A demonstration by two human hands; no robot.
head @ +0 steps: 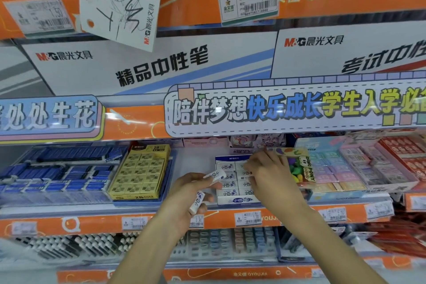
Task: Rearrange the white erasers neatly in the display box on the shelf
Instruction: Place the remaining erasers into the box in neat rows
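Observation:
A white display box [238, 200] with a blue-lettered front stands on the middle shelf, holding rows of white erasers [227, 167]. My left hand [186, 198] hovers just left of the box and holds two white erasers: one [215, 175] at the fingertips and one [198, 200] lower in the fingers. My right hand [269, 175] rests over the right half of the box, fingers bent down onto the erasers there. It hides that side, and whether it grips one cannot be told.
A yellow box of 2B erasers [140, 172] sits left of the white box, with blue eraser packs [57, 173] beyond. Pastel eraser boxes [334, 168] and a colourful toy pack [302, 166] crowd the right. The orange shelf edge [161, 220] carries price tags; pens fill the shelf below.

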